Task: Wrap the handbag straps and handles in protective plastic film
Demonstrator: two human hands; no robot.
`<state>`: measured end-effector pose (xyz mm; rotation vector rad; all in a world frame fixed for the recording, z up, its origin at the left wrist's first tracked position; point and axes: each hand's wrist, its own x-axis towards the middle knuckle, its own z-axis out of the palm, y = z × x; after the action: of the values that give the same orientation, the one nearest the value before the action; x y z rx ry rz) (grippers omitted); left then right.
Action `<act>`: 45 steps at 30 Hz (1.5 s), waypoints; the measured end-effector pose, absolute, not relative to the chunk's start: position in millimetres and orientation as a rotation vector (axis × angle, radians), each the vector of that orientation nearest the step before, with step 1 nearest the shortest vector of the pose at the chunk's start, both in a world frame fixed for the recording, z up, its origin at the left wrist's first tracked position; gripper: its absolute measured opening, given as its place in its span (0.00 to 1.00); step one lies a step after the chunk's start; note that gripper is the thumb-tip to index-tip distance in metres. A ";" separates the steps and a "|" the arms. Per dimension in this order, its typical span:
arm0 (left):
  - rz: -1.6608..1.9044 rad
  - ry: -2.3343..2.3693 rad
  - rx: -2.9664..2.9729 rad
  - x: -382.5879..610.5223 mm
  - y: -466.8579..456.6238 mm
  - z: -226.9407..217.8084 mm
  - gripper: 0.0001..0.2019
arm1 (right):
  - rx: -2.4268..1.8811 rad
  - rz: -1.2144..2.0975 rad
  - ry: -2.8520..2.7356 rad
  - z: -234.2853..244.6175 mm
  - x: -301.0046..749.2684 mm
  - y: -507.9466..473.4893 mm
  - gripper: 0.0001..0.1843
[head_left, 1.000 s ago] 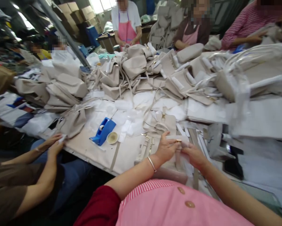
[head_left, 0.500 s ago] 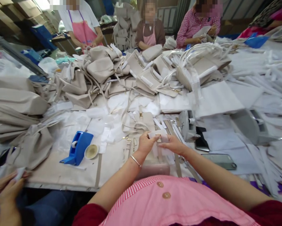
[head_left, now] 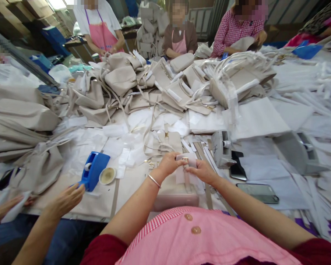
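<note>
My left hand (head_left: 169,164) and my right hand (head_left: 202,171) meet over a beige handbag (head_left: 176,193) lying at the table's near edge. Both pinch a small white protective wrap (head_left: 186,165) around a gold metal clasp on the bag's strap. The fingers of both hands are closed on it. A silver bangle sits on my left wrist. Loose white paper strips and a beige bag flap (head_left: 165,142) lie just beyond my hands.
A co-worker's hand (head_left: 64,200) at the lower left reaches to a blue tape dispenser (head_left: 93,171) beside a tape roll (head_left: 107,176). Beige bags (head_left: 121,79) pile across the middle. Two phones (head_left: 257,191) and grey dispensers (head_left: 222,149) lie right. Other people work at the far side.
The view swung right, then steadied. My hands stayed together on the wrapped clasp, lifting it slightly. The co-worker's hand at the left reached out to the blue tape dispenser.
</note>
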<state>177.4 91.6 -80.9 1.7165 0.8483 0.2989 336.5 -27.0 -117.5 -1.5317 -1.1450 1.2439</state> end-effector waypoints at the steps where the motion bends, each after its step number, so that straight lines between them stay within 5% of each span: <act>1: 0.283 0.844 1.687 175.6 89.1 -83.2 0.09 | -1.524 1.260 -1.136 -118.5 335.0 -29.0 0.20; 10: 0.309 0.860 1.424 169.5 63.6 -93.7 0.15 | -1.623 1.231 -1.120 -122.9 328.6 -45.1 0.19; 17: 0.342 0.801 1.122 163.0 60.1 -99.5 0.29 | -1.644 1.203 -1.036 -123.7 331.1 -43.6 0.21; 31: 0.487 0.954 1.308 183.4 35.0 -108.1 0.13 | -1.919 0.855 -1.355 -110.2 300.8 -37.7 0.12; 37: 0.563 1.093 1.290 185.9 22.1 -111.9 0.15 | -1.975 0.725 -1.638 -85.1 302.9 -45.1 0.10; 45: 0.500 0.904 1.057 189.7 18.1 -105.2 0.19 | -1.572 1.131 -1.293 -83.6 354.8 -31.2 0.19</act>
<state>189.7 18.1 -105.2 1.0569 0.9037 0.4999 354.8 -31.2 -83.6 -1.5722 -1.2930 1.1307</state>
